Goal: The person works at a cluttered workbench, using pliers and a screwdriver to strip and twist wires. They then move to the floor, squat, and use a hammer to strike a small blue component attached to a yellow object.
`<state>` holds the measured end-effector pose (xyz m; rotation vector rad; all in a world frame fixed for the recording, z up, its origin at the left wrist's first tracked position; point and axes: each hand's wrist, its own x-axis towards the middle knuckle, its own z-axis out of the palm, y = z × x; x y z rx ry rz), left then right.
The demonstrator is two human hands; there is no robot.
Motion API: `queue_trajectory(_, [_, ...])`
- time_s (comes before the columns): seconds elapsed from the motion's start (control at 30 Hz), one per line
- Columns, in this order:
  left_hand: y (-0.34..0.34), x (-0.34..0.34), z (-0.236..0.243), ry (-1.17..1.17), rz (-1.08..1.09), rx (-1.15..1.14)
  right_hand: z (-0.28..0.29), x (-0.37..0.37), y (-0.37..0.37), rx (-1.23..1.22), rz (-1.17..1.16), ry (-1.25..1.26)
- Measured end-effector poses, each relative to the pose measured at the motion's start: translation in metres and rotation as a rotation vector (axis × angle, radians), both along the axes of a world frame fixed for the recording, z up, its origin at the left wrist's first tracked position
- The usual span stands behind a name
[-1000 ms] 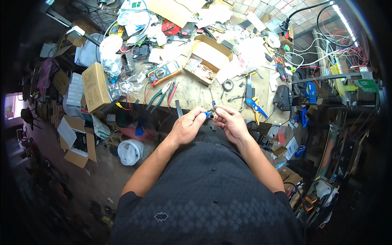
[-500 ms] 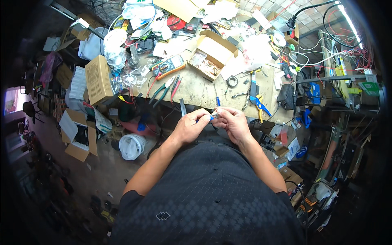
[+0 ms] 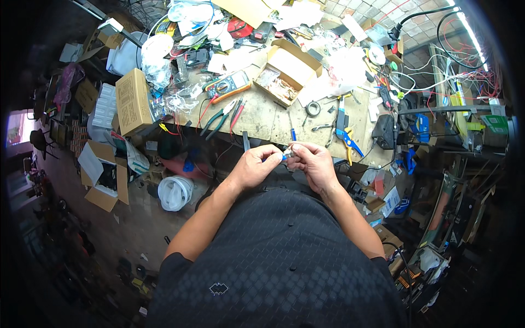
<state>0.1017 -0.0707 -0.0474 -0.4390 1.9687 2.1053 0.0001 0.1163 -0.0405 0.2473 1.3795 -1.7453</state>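
Observation:
Close together in front of my body, at the near edge of the workbench (image 3: 262, 124), both hands pinch one small part (image 3: 285, 156). It shows a bit of blue and a pale metallic bit, but its kind is too small to make out. My left hand (image 3: 255, 168) has thumb and forefinger closed on the blue side. On the metallic side, the fingertips of my right hand (image 3: 313, 167) are pressed together. A thin blue-handled tool (image 3: 293, 134) lies on the bench just beyond my right hand.
On the bench lie green-handled pliers (image 3: 217, 121), a multimeter (image 3: 228, 85), an open cardboard box (image 3: 273, 92) holding copper-coloured pieces, a black tape roll (image 3: 313, 109) and a blue-and-yellow hand tool (image 3: 346, 136). Clutter covers the far side. A white bucket (image 3: 175, 192) stands on the floor at left.
Both hands keep their pinch on the small part, almost unmoved. The view has shifted slightly, so the bench appears a little further right.

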Motion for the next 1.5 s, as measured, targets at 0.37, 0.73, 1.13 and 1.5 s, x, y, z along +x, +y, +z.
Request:
queue_trajectory(0.37, [-0.003, -0.003, -0.006, -0.017, 0.014, -0.065, 0.0, -0.002, -0.003, -0.08, -0.016, -0.014])
queue_trajectory(0.73, [-0.002, -0.005, -0.001, -0.015, 0.077, 0.061, -0.008, -0.006, 0.0, -0.061, 0.027, 0.012])
queue_trajectory(1.13, [-0.01, -0.008, -0.011, -0.16, 0.027, 0.169, -0.015, -0.008, 0.007, -0.044, 0.101, 0.076])
queue_trajectory(1.5, [-0.011, -0.008, 0.0, -0.225, -0.033, 0.195, -0.008, -0.006, 0.007, 0.017, 0.233, 0.283])
